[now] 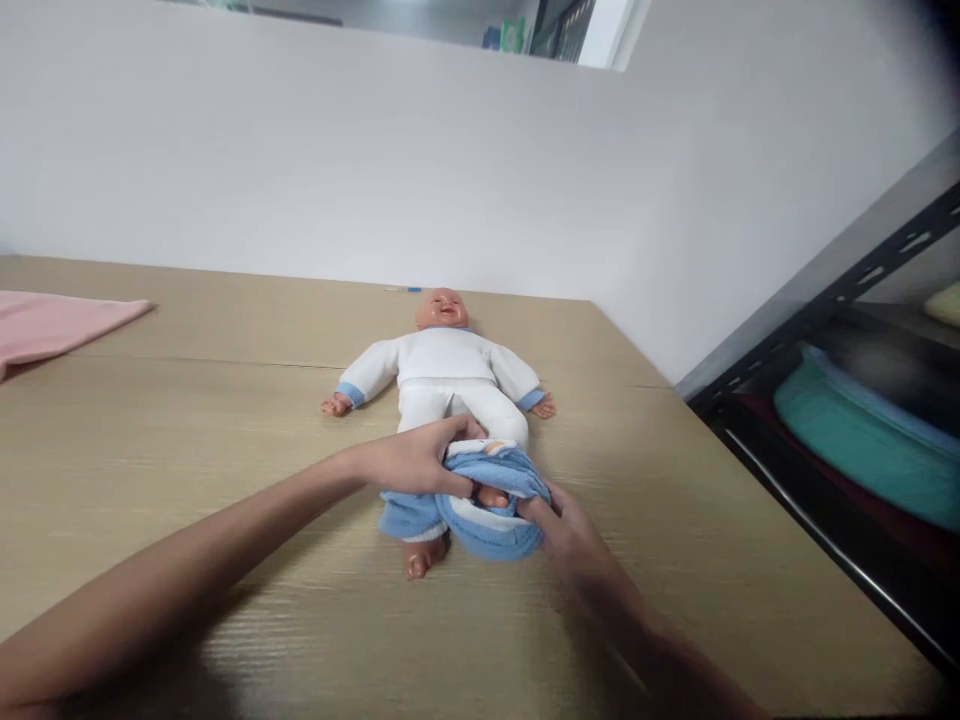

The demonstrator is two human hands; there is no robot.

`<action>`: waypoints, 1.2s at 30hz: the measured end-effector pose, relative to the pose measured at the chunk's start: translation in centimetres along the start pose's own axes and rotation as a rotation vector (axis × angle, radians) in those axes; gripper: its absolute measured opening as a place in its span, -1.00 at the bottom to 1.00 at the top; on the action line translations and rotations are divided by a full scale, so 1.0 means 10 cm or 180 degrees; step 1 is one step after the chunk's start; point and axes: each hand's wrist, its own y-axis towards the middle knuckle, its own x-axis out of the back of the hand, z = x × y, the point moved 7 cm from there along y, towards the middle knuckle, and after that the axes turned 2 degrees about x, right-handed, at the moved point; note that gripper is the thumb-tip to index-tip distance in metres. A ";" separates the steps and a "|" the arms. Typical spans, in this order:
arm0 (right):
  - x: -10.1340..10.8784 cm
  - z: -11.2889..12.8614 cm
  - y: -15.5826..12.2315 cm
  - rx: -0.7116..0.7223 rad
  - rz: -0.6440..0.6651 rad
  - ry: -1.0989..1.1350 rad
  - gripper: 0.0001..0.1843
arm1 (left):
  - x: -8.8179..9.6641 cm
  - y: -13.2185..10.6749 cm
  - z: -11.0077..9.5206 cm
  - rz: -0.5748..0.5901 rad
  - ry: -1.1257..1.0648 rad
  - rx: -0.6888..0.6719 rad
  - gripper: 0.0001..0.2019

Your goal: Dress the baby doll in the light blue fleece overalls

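Note:
A baby doll (446, 355) in a white top with blue cuffs and white leggings lies on its back, head toward the wall. Blue towelling pants (491, 535) with a white edge are bunched around its lower legs. One doll foot (422, 557) sticks out below the left leg opening; the other foot (491, 496) shows inside the bunched cloth. My left hand (427, 455) grips the cloth from the left, thumb and fingers closed around its edge. From the right, my right hand (559, 525) pinches the rim of the same pants.
The doll lies on a wooden table (262, 440). A pink cloth (60, 325) lies at the far left. Near the doll's head is a small blue-and-white item (412, 290). On the right stands a dark metal rack (847, 290) holding a teal tub (862, 440).

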 end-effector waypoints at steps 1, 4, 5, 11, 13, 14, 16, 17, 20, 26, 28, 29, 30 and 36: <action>0.00 0.06 0.02 0.0061 0.0034 -0.0134 -0.63 | 0.00 0.00 -0.01 0.0006 -0.0014 -0.0007 -0.51; 0.00 0.24 0.05 0.0409 0.0136 -0.0677 -0.79 | 0.00 0.00 -0.01 0.0006 -0.0053 0.0019 -0.55; -0.02 0.29 0.06 0.0538 0.0197 -0.0864 -0.82 | 0.01 0.00 -0.01 -0.0009 -0.0061 0.0033 -0.55; -0.15 0.38 0.15 0.0931 0.0817 -0.0843 -0.88 | 0.01 0.02 0.08 -0.0111 -0.0211 0.0101 -0.49; -0.20 0.40 0.16 0.1122 0.1127 -0.0741 -0.88 | 0.00 0.02 0.11 -0.0110 -0.0287 0.0113 -0.48; -0.21 0.41 0.15 0.1174 0.1249 -0.0701 -0.88 | -0.01 0.02 0.12 -0.0126 -0.0324 0.0094 -0.48; -0.21 0.39 0.15 0.1191 0.1381 -0.0646 -0.87 | -0.02 0.03 0.12 -0.0134 -0.0417 0.0015 -0.48; -0.20 0.39 0.14 0.1173 0.1390 -0.0603 -0.85 | -0.02 0.03 0.11 -0.0120 -0.0460 -0.0028 -0.47; -0.17 0.34 0.13 0.0998 0.1359 -0.0427 -0.74 | -0.04 0.03 0.11 -0.0039 -0.0502 -0.0100 -0.46; -0.13 0.31 0.10 0.0998 0.0979 -0.0456 -0.66 | -0.05 0.05 0.10 -0.0036 -0.0639 -0.0268 -0.49; -0.07 0.35 0.09 0.1246 0.0607 -0.0564 -0.70 | -0.07 0.05 0.10 -0.0032 -0.0757 -0.0315 -0.48; -0.04 0.35 0.08 0.1311 0.0412 -0.0590 -0.76 | -0.09 0.06 0.11 -0.0015 -0.0821 -0.0310 -0.47; -0.01 0.33 0.07 0.1299 0.0232 -0.0566 -0.83 | -0.10 0.06 0.12 -0.0004 -0.0868 -0.0296 -0.46; 0.08 0.06 0.03 0.0661 -0.0276 -0.0235 -0.60 | -0.09 0.06 0.14 -0.0045 -0.0927 -0.0292 -0.45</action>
